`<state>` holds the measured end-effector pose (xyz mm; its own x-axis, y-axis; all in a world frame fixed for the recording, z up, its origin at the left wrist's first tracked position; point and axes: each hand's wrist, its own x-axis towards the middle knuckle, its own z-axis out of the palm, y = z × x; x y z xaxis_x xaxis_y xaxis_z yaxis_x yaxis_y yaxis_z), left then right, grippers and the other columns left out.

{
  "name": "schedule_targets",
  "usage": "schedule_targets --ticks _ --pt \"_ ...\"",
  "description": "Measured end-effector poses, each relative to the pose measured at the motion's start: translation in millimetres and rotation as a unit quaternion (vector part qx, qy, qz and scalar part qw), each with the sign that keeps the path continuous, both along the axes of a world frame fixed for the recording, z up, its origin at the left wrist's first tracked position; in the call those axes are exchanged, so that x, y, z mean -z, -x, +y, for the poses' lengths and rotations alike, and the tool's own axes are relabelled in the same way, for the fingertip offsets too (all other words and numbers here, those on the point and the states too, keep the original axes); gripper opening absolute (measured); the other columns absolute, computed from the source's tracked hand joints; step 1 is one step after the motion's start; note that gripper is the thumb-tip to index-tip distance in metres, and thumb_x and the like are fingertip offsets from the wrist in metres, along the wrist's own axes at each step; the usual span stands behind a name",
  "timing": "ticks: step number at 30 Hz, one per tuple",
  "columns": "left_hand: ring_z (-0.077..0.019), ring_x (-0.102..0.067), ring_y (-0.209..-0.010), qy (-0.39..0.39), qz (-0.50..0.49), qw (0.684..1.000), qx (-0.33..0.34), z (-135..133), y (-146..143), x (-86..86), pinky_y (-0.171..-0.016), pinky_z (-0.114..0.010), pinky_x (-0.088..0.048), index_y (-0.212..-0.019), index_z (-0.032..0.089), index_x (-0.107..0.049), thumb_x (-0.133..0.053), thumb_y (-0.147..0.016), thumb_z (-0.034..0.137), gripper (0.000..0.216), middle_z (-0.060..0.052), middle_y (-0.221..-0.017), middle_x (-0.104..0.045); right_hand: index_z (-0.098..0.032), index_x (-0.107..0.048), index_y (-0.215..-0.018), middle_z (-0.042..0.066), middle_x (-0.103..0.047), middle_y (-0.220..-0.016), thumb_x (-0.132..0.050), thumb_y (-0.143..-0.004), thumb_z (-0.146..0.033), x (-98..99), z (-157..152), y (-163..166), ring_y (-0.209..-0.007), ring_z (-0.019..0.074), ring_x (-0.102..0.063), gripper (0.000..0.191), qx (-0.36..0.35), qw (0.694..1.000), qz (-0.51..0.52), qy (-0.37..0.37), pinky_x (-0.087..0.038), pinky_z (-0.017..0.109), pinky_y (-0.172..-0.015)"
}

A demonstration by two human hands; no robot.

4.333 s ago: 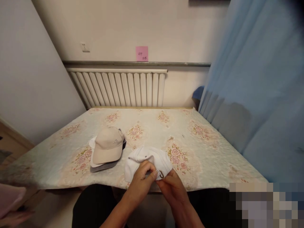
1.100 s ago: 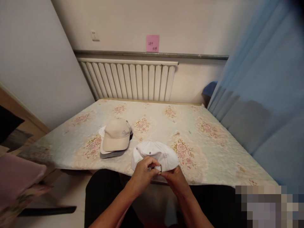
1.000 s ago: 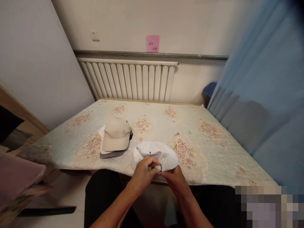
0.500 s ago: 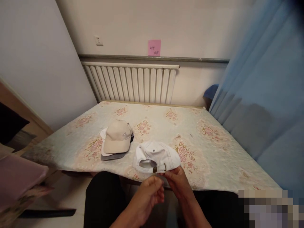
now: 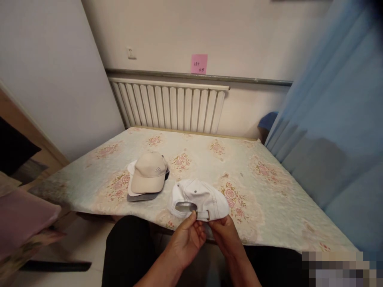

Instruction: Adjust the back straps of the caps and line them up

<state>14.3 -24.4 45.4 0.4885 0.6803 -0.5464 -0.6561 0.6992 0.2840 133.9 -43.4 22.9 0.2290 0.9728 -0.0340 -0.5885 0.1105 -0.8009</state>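
Note:
A white baseball cap (image 5: 206,195) lies near the front edge of the bed, its back opening and adjuster strap (image 5: 202,215) turned toward me. My left hand (image 5: 188,235) pinches the strap by its dark buckle, thumb on top. Just right of it, my right hand (image 5: 225,231) grips the cap's lower rim; some of its fingers are hidden beneath. To the left rests a stack of caps, with a beige cap (image 5: 150,171) on top, its brim facing me. White and grey brims (image 5: 140,197) stick out below it.
A floral cover (image 5: 203,155) spreads over the bed. Behind it are a white radiator (image 5: 176,105) and a wall with a pink note (image 5: 199,64). A blue curtain (image 5: 338,139) hangs on the right. Pink cloth (image 5: 26,219) lies at the left.
My left hand has moved up from in front of the cap and now pinches the strap at the buckle. My right hand keeps its hold. The view has shifted slightly.

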Motion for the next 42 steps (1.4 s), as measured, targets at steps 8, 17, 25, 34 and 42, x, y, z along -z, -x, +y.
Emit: schedule_targets --ticks 8,17,25,34,42 --pt "-0.0075 -0.055 -0.051 -0.003 0.015 1.000 0.006 0.6 -3.9 -0.4 -0.051 -0.018 -0.043 -0.085 0.014 -0.056 -0.067 -0.074 0.012 0.016 0.001 -0.063 -0.062 -0.020 -0.067 -0.099 0.005 -0.073 -0.096 -0.076 -0.059 -0.012 -8.3 1.8 3.6 -0.090 0.0213 -0.066 0.041 0.025 1.000 0.006 -0.007 -0.044 0.040 -0.092" --pt "-0.0155 -0.066 -0.078 -0.099 0.016 0.993 -0.055 -0.2 -1.7 -7.7 -0.074 -0.028 -0.049 -0.097 0.016 -0.056 -0.068 -0.071 0.007 0.030 -0.005 -0.089 -0.069 -0.017 -0.067 -0.101 0.009 -0.072 -0.098 -0.076 -0.060 -0.017 -13.4 -9.2 10.4 -0.095 0.0239 -0.065 0.043 0.039 0.997 0.054 0.028 -0.044 0.041 -0.093" --pt "-0.0208 -0.064 -0.093 -0.160 -0.010 0.985 -0.056 1.2 -4.2 -13.9 -0.092 -0.036 -0.045 -0.097 0.015 -0.057 -0.067 -0.074 0.010 0.026 -0.008 -0.098 -0.069 -0.022 -0.058 -0.119 0.009 -0.064 -0.117 -0.065 -0.078 -0.026 -34.3 -16.3 9.4 -0.108 0.0230 -0.058 0.042 -0.009 0.996 0.083 0.005 -0.044 0.041 -0.094" --pt "-0.0199 -0.063 -0.098 -0.186 -0.057 0.980 -0.032 1.6 0.5 -23.1 -0.094 -0.035 -0.043 -0.098 0.017 -0.058 -0.062 -0.080 0.016 0.019 -0.007 -0.101 -0.068 -0.029 -0.050 -0.127 0.005 -0.066 -0.114 -0.064 -0.078 -0.022 -39.5 -14.6 8.0 -0.095 0.0166 -0.063 0.052 0.035 0.986 0.162 0.007 -0.050 0.032 -0.082" --pt "-0.0201 -0.063 -0.096 -0.238 -0.060 0.969 -0.020 7.9 -10.0 -34.8 -0.095 -0.036 -0.042 -0.092 0.016 -0.058 -0.060 -0.082 0.017 0.010 -0.006 -0.095 -0.068 -0.028 -0.051 -0.126 0.007 -0.062 -0.120 -0.063 -0.079 -0.024 -43.8 -10.6 10.1 -0.106 0.0213 -0.059 0.048 0.013 0.988 0.152 -0.001 -0.047 0.040 -0.092"
